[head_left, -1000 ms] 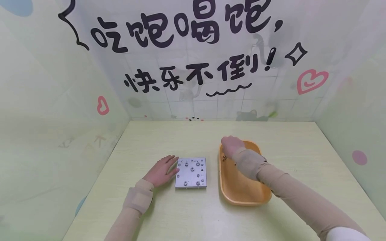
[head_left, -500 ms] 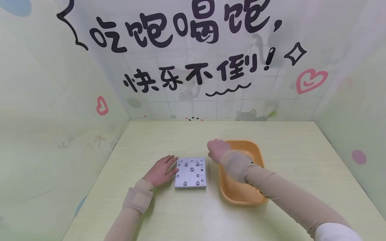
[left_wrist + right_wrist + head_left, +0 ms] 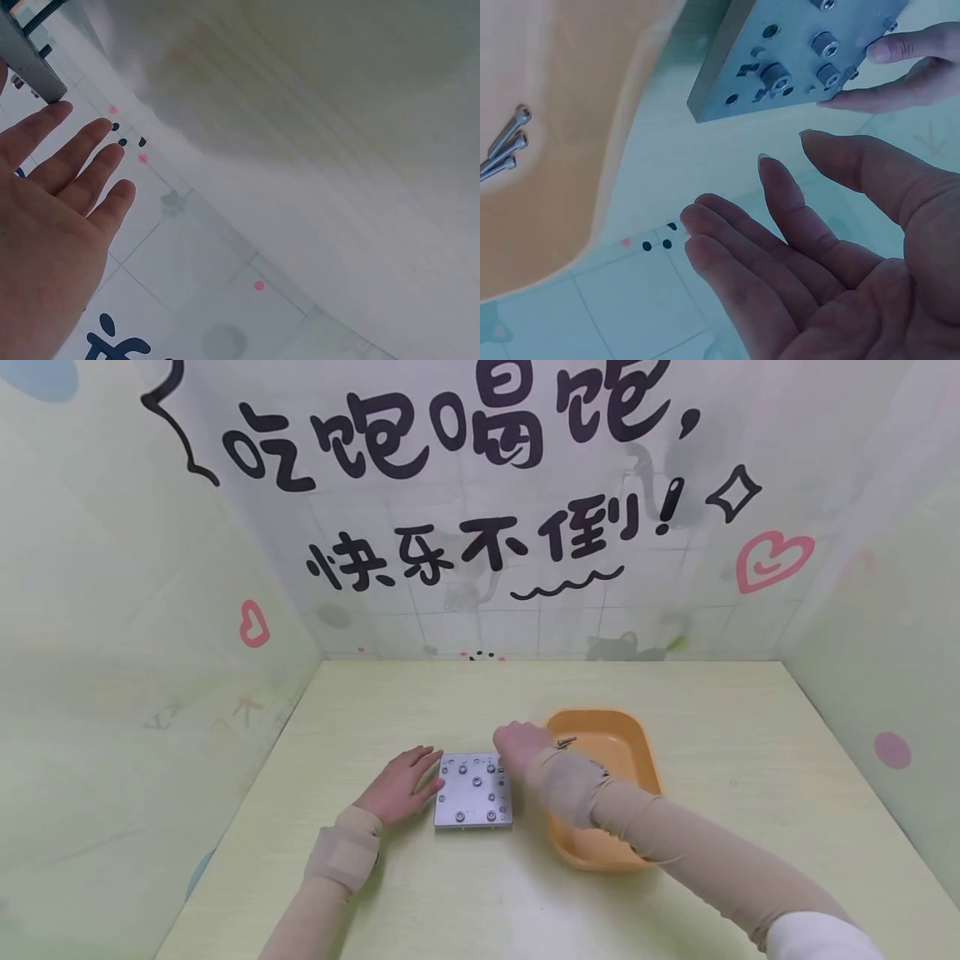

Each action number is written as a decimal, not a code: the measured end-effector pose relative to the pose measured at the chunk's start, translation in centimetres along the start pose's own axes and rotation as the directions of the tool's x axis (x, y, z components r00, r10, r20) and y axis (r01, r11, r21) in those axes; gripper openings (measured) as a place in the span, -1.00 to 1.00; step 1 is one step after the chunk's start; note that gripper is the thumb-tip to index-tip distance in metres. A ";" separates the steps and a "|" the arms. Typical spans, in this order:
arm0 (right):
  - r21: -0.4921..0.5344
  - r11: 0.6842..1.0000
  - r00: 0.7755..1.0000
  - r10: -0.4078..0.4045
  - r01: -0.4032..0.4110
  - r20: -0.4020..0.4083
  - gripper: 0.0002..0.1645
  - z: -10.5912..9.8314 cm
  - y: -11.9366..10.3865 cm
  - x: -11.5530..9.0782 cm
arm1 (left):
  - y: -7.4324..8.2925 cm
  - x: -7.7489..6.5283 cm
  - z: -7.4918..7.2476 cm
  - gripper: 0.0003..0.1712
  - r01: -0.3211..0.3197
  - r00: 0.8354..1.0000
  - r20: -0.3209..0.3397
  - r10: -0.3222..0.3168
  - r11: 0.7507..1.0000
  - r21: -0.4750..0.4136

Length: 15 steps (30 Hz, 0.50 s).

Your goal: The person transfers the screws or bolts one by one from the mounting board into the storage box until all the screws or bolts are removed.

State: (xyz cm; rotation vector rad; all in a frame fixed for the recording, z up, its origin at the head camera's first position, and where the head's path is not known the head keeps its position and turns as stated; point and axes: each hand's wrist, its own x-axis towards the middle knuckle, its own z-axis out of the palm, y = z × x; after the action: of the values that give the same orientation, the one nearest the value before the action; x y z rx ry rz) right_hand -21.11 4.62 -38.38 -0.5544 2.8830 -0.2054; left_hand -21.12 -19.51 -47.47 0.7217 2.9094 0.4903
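Observation:
A square metal plate (image 3: 474, 793) lies on the table with several socket-head bolts standing in it; other holes show no bolt. My left hand (image 3: 405, 787) rests at its left side, index fingertip at the far left corner and thumb at the left edge. The other fingers (image 3: 79, 169) are extended. My right hand (image 3: 522, 747) hovers by the plate's far right corner. In the right wrist view its thumb and index finger stand apart, the fingers (image 3: 742, 255) are loosely bent, and nothing shows between them. A few loose bolts (image 3: 506, 146) lie in the orange tray (image 3: 622, 135).
To the plate's right stands the orange tray, partly covered by my right forearm (image 3: 675, 827). The pale tabletop (image 3: 397, 702) meets a printed curtain (image 3: 480, 627) at the back, and more curtain hangs on both sides.
My right hand has moved left from over the tray to the plate's far right corner, uncovering the loose bolts. The left hand and the plate have stayed in place.

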 end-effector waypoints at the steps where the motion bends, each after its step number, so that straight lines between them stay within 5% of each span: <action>1: -0.025 0.999 0.999 0.026 -0.025 0.022 -0.93 0.3 -0.3 0.4 | 0.0 0.0 0.0 -0.34 0.000 1.000 0.000 0.000 1.000 -0.001; 5: -0.053 0.996 0.993 0.075 -0.071 0.086 -0.91 1.0 -1.2 1.2 | -0.1 0.0 0.1 -0.34 -0.003 1.000 -0.001 0.003 1.000 -0.002; 15: -0.074 0.997 0.994 0.030 -0.022 0.104 -0.92 2.1 -2.3 0.4 | -0.3 0.0 0.2 -0.35 -0.008 1.000 -0.011 0.008 1.000 -0.014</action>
State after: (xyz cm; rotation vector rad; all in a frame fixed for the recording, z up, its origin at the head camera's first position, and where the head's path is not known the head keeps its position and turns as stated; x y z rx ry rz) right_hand -20.20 2.10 -40.12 -0.5230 2.8029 -0.0657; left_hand -21.19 -19.67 -47.75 0.7308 2.9115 0.5164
